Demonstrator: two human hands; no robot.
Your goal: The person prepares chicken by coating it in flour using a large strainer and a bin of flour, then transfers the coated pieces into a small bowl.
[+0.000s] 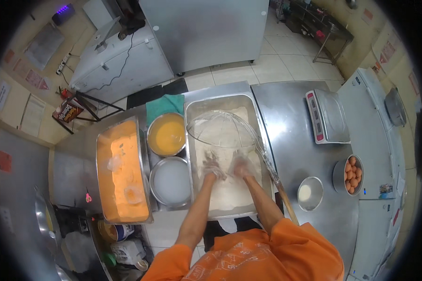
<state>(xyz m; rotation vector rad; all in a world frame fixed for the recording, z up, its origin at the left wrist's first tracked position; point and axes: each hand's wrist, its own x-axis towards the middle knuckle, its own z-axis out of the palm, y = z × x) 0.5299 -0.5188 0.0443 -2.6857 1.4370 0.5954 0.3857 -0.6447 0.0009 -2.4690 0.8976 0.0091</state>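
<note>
Before me is a deep rectangular metal tray (191, 189) holding pale flour (230, 200). My left hand (213, 167) is down in the flour, dusted white. Beside it my right hand (241, 166), in what looks like a thin clear plastic glove, also reaches into the flour. Blur and flour hide the fingers of both hands, so I cannot tell whether they grip anything. Just beyond the hands, a large round wire skimmer (219, 113) lies across the tray. Its wooden handle (285, 197) runs past my right forearm over the tray's right rim.
Left stand a tray of orange powder (126, 182), a bowl of yellow liquid (167, 138), a bowl of cloudy liquid (171, 181) and a green cloth (166, 106). Rightward are a digital scale (334, 114), a small metal bowl (313, 202) and a pot of eggs (352, 175). Pink-handled scissors (88, 197) lie far left.
</note>
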